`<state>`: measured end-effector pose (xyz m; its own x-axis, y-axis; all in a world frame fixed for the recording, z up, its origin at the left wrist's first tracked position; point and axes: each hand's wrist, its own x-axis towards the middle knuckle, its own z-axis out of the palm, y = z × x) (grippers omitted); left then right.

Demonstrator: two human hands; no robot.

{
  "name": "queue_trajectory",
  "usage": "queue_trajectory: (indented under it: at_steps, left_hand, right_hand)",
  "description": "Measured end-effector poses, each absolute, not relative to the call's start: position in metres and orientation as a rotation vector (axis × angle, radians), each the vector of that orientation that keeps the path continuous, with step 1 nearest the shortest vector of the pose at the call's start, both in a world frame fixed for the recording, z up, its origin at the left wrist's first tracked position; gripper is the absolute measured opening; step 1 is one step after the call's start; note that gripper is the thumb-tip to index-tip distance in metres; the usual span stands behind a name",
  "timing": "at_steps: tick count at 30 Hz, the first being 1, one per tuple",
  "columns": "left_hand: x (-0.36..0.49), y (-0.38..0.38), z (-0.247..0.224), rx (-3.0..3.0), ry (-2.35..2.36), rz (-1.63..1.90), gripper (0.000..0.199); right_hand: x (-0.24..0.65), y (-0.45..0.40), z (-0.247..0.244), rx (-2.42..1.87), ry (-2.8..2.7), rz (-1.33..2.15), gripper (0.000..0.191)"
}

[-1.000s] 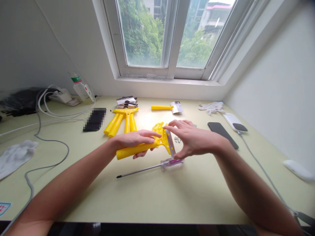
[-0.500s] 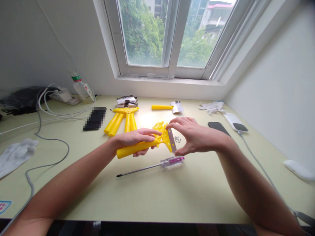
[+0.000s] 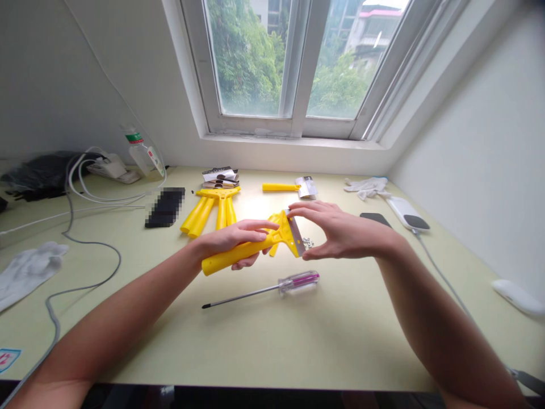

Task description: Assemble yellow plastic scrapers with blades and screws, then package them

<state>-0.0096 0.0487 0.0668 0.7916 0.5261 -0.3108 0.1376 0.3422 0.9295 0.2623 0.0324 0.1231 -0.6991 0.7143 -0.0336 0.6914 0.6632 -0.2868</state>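
Note:
My left hand (image 3: 240,238) is wrapped round a yellow scraper (image 3: 234,257), its handle pointing to the lower left. A metal blade (image 3: 297,233) lies along the scraper's wide head. My right hand (image 3: 336,232) holds the blade by its two ends, thumb at the near end and fingers at the far end. Small screws (image 3: 307,244) lie on the table just behind the blade. Other yellow parts (image 3: 275,218) are partly hidden behind the scraper. Nearer the front lies a screwdriver (image 3: 272,288) with a clear and purple handle, its tip to the left.
Yellow handles (image 3: 204,213) and packaged blades (image 3: 220,177) lie back left, a finished-looking scraper (image 3: 281,187) at the back. Around them are a black phone (image 3: 166,207), a bottle (image 3: 145,156), cables, gloves (image 3: 368,186) and a white device (image 3: 407,213).
The scraper's head has tilted and risen slightly, and the blade now sits closer against it. My right hand has moved up a little with the blade.

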Motion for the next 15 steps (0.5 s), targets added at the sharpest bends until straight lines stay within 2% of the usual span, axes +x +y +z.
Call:
queue_trajectory:
  at_steps: [6, 15]
  left_hand:
    - [-0.005, 0.044, 0.066, 1.172, 0.57, 0.33, 0.046]
    - [0.014, 0.016, 0.061, 0.969, 0.424, 0.484, 0.037]
  right_hand:
    - [0.265, 0.031, 0.127, -1.236, -2.758, 0.473, 0.079]
    - [0.262, 0.023, 0.134, -1.094, -2.756, 0.784, 0.078]
